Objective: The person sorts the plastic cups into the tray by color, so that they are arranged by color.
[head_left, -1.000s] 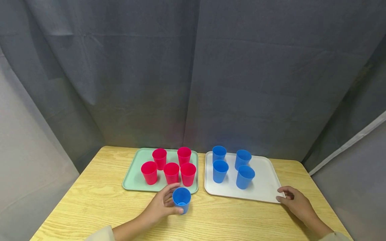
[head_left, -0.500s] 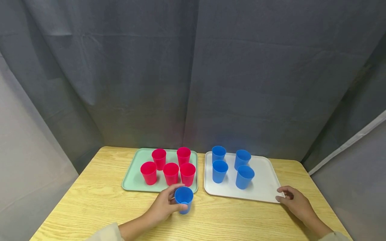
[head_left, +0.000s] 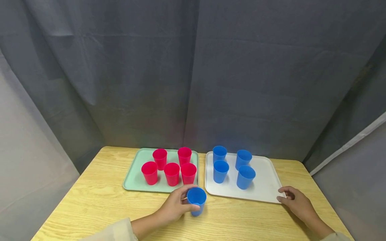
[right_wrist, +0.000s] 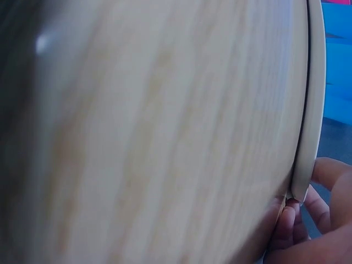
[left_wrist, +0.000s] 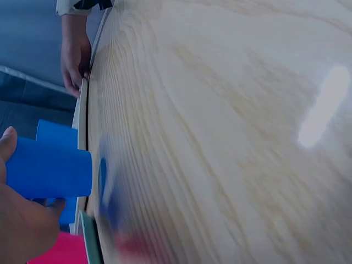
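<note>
My left hand (head_left: 175,206) grips a blue cup (head_left: 197,200) from its left side, thumb at the near side and fingers behind. The cup is upright with its mouth facing up. In the left wrist view, a narrow gap shows between this cup (left_wrist: 49,168) and the wooden table (left_wrist: 209,126). At the right, my right hand (head_left: 297,202) pinches the near right corner of the white tray (head_left: 265,180). The right wrist view has fingers of that hand (right_wrist: 324,220) on both sides of the tray's rim (right_wrist: 315,110).
Several blue cups (head_left: 245,178) stand upright on the left half of the white tray. Beside it, a light green tray (head_left: 132,180) bears several red cups (head_left: 149,173) in two rows. A grey curtain (head_left: 193,83) hangs behind the table's far edge.
My left hand has carried the blue cup to the right, from in front of the green tray toward the gap between the trays. My right hand stays at the white tray's corner.
</note>
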Motion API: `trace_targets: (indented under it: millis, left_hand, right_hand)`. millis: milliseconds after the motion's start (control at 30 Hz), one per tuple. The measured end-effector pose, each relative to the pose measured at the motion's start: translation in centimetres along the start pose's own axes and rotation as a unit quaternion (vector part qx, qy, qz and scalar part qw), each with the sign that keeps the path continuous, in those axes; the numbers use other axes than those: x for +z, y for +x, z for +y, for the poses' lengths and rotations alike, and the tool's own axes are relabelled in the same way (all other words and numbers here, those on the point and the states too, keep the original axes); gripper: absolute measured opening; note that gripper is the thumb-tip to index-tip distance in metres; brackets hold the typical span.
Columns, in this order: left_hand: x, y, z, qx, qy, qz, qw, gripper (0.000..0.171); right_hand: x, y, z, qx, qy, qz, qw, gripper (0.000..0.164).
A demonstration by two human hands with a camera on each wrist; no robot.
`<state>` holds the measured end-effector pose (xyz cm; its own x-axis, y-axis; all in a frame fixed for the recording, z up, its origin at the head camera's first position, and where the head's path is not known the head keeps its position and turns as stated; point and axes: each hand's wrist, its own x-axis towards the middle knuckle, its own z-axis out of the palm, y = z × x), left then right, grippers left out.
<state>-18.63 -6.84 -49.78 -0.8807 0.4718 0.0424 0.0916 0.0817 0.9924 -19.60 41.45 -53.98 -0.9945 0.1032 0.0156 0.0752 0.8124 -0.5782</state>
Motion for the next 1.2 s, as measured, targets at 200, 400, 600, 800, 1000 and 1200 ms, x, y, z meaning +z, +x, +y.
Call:
trace_targets:
  millis: [200, 400, 600, 800, 1000, 1200]
  left_hand:
    - [2.1, 1.0, 0.6, -0.010, 0.010, -0.021, 0.9997, 0.062]
    - [4.4, 2.5, 0.6, -0.006, 0.003, -0.037, 0.9993, 0.062]
    - [6.4, 3.9, 0.9, 0.002, -0.004, -0.052, 0.9987, 0.063]
    - [8.0, 5.0, 1.2, 0.015, 0.013, -0.052, 0.9985, 0.061]
    - [9.7, 6.1, 1.5, 0.030, 0.030, -0.044, 0.9981, 0.059]
    - [11.7, 7.1, 2.1, 0.028, 0.045, -0.039, 0.9978, 0.061]
  right_hand:
    - [-0.1, 0.0, 0.0, -0.003, -0.001, 0.000, 1.000, 0.039]
    - [-0.2, 0.0, -0.3, 0.002, 0.000, 0.000, 1.000, 0.039]
    - [-0.2, -0.1, -0.7, 0.008, 0.007, -0.002, 1.000, 0.039]
    - [-0.2, -0.1, -0.6, -0.002, 0.002, 0.007, 1.000, 0.037]
    - [-0.1, 0.0, -0.2, -0.001, -0.002, 0.005, 1.000, 0.037]
    - [0.0, 0.1, -0.3, 0.001, -0.002, 0.004, 1.000, 0.037]
